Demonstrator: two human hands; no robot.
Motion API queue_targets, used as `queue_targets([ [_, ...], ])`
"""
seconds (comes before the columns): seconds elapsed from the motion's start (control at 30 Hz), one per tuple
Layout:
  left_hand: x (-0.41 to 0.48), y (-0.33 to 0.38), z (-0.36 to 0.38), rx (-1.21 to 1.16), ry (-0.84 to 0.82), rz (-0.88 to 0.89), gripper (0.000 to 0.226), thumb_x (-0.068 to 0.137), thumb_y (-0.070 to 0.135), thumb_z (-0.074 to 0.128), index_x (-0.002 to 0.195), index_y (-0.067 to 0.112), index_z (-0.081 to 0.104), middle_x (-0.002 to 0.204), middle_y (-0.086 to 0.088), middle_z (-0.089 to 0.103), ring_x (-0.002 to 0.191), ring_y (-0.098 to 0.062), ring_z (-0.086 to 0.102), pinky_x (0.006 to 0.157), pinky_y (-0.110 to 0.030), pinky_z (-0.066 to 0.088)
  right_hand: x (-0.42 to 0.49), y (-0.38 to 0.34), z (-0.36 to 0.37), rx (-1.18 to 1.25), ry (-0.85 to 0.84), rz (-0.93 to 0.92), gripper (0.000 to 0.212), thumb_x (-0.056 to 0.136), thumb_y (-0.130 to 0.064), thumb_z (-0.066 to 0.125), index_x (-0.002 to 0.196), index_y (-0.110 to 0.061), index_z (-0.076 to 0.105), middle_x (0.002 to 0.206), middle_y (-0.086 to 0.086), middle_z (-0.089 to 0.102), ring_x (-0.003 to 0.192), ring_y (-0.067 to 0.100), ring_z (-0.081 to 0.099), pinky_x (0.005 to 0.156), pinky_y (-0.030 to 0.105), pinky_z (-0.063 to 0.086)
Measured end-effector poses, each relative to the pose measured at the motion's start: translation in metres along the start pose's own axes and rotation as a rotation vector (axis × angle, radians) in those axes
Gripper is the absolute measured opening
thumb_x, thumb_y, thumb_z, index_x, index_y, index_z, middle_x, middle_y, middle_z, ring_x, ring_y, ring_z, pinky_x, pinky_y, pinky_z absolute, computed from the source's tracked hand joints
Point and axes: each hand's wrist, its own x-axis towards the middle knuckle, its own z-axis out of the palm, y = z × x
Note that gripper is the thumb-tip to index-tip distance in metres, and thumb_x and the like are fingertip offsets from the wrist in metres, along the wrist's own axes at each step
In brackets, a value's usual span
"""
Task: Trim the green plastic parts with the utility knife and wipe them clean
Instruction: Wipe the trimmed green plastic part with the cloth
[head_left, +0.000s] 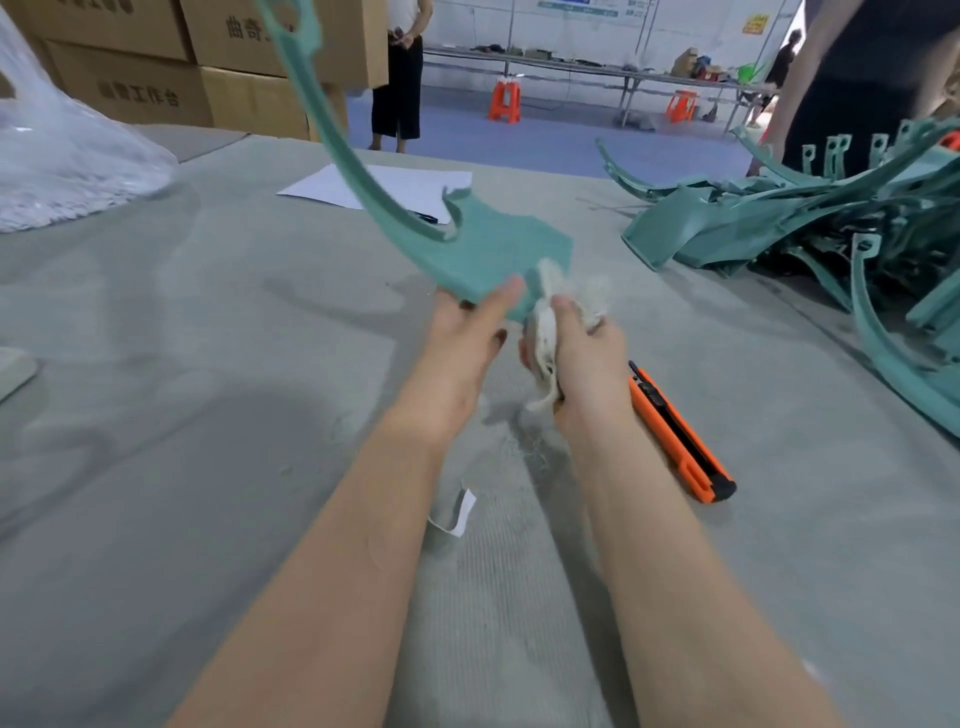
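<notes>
My left hand (467, 338) grips the wide lower end of a long curved green plastic part (483, 249), which rises up and to the left above the table. My right hand (587, 358) holds a bunched white rag (550, 306) against the near edge of that part. An orange and black utility knife (680, 441) lies on the grey table cover just right of my right wrist. A heap of more green plastic parts (810, 218) is piled at the right side of the table.
A white sheet of paper (410, 187) lies beyond the held part. A small paper scrap (457, 512) sits between my forearms. A clear plastic bag (67, 150) and cardboard boxes (156, 67) stand at the far left. One person (402, 78) stands behind the table, another (852, 78) at the right.
</notes>
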Motion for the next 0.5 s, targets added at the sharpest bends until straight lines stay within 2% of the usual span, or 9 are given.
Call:
queue_targets([
  [0.03, 0.002, 0.004, -0.003, -0.115, 0.120, 0.018, 0.025, 0.099, 0.010, 0.049, 0.123, 0.016, 0.048, 0.118, -0.006, 0.065, 0.104, -0.020, 0.064, 0.090, -0.034, 0.053, -0.001, 0.002, 0.000, -0.173, -0.074, -0.040, 0.022, 0.096, -0.025, 0.057, 0.101, -0.003, 0.058, 0.098, 0.018, 0.067, 0.090, 0.034, 0.064, 0.085, 0.041, 0.054],
  [0.1, 0.008, 0.011, -0.015, -0.218, 0.285, 0.035, 0.019, 0.102, 0.014, 0.043, 0.119, 0.015, 0.052, 0.113, -0.008, 0.066, 0.100, -0.023, 0.065, 0.085, -0.039, 0.056, -0.002, 0.002, -0.002, -0.504, -0.096, -0.166, 0.020, 0.096, -0.029, 0.054, 0.083, -0.014, 0.053, 0.080, 0.003, 0.062, 0.085, 0.029, 0.059, 0.067, 0.024, 0.042],
  [0.17, 0.009, 0.013, -0.025, -0.117, 0.311, 0.017, 0.017, 0.102, 0.017, 0.043, 0.113, 0.016, 0.056, 0.109, -0.005, 0.068, 0.100, -0.021, 0.067, 0.082, -0.040, 0.056, -0.002, -0.005, -0.008, -0.578, 0.037, -0.316, 0.020, 0.099, -0.032, 0.047, 0.097, -0.014, 0.053, 0.088, 0.001, 0.062, 0.093, 0.029, 0.055, 0.064, 0.025, 0.029],
  [0.23, 0.008, 0.012, -0.026, 0.001, 0.261, -0.006, 0.017, 0.101, 0.021, 0.047, 0.109, 0.016, 0.061, 0.104, -0.003, 0.071, 0.094, -0.019, 0.069, 0.080, -0.038, 0.056, -0.006, -0.010, -0.006, -0.537, 0.039, -0.498, 0.040, 0.102, -0.032, 0.038, 0.135, -0.011, 0.045, 0.129, 0.011, 0.058, 0.122, 0.026, 0.046, 0.087, 0.018, 0.030],
  [0.27, 0.006, 0.012, -0.024, 0.029, 0.208, -0.012, 0.018, 0.101, 0.023, 0.049, 0.105, 0.016, 0.064, 0.100, -0.002, 0.073, 0.091, -0.018, 0.070, 0.078, -0.037, 0.056, -0.008, -0.010, -0.001, -0.654, -0.039, -0.583, 0.048, 0.103, -0.033, 0.033, 0.146, -0.012, 0.035, 0.146, 0.012, 0.045, 0.134, 0.022, 0.035, 0.104, 0.022, 0.025],
  [0.3, 0.004, 0.012, -0.022, 0.051, 0.145, -0.007, 0.018, 0.100, 0.025, 0.049, 0.102, 0.017, 0.066, 0.097, 0.000, 0.074, 0.088, -0.016, 0.071, 0.075, -0.035, 0.057, -0.009, -0.004, 0.004, -0.815, -0.111, -0.641, 0.051, 0.103, -0.034, 0.029, 0.151, -0.016, 0.027, 0.155, 0.009, 0.032, 0.142, 0.021, 0.023, 0.115, 0.033, 0.016],
  [0.33, 0.003, 0.013, -0.020, 0.089, 0.091, 0.010, 0.019, 0.100, 0.025, 0.050, 0.099, 0.018, 0.067, 0.094, 0.001, 0.075, 0.087, -0.015, 0.071, 0.073, -0.033, 0.057, -0.008, 0.002, 0.007, -0.969, -0.140, -0.651, 0.052, 0.104, -0.034, 0.027, 0.153, -0.021, 0.021, 0.160, 0.005, 0.022, 0.147, 0.020, 0.013, 0.118, 0.044, 0.007],
  [0.4, 0.001, 0.012, -0.016, 0.220, 0.042, 0.032, 0.021, 0.099, 0.026, 0.051, 0.092, 0.018, 0.069, 0.087, 0.001, 0.074, 0.080, -0.013, 0.070, 0.068, -0.031, 0.056, 0.001, 0.002, 0.004, -1.061, -0.068, -0.508, 0.052, 0.104, -0.033, 0.025, 0.154, -0.026, 0.012, 0.162, 0.003, 0.014, 0.149, 0.019, 0.004, 0.117, 0.051, 0.000],
  [0.5, 0.001, 0.004, -0.011, 0.431, 0.080, 0.042, 0.031, 0.099, 0.029, 0.053, 0.086, 0.003, 0.065, 0.082, -0.010, 0.066, 0.076, -0.020, 0.064, 0.070, -0.035, 0.051, 0.010, -0.004, -0.002, -1.015, 0.036, -0.359, 0.050, 0.104, -0.025, 0.028, 0.152, -0.014, 0.022, 0.156, 0.013, 0.028, 0.143, 0.028, 0.022, 0.114, 0.050, 0.020],
])
